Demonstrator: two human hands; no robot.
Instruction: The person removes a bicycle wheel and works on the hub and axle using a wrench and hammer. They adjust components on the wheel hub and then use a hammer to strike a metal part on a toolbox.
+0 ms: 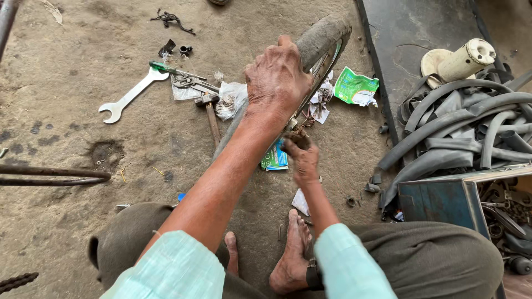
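A dusty bicycle wheel (324,36) stands upright on the dirt floor in front of me, tyre on and rim showing. My left hand (277,77) is clamped over the top of the tyre. My right hand (300,158) is lower down, with its fingers pinched on a small dark part at the rim (318,69); I cannot make out what that part is. My bare feet (291,260) rest on the ground below the wheel.
A flat spanner (130,95), pliers (185,77), a hammer (211,116), plastic scraps and a green packet (354,86) lie on the ground. At the right are a heap of grey inner tubes (465,127), a cream hub-like part (463,60) and a blue metal toolbox (443,196).
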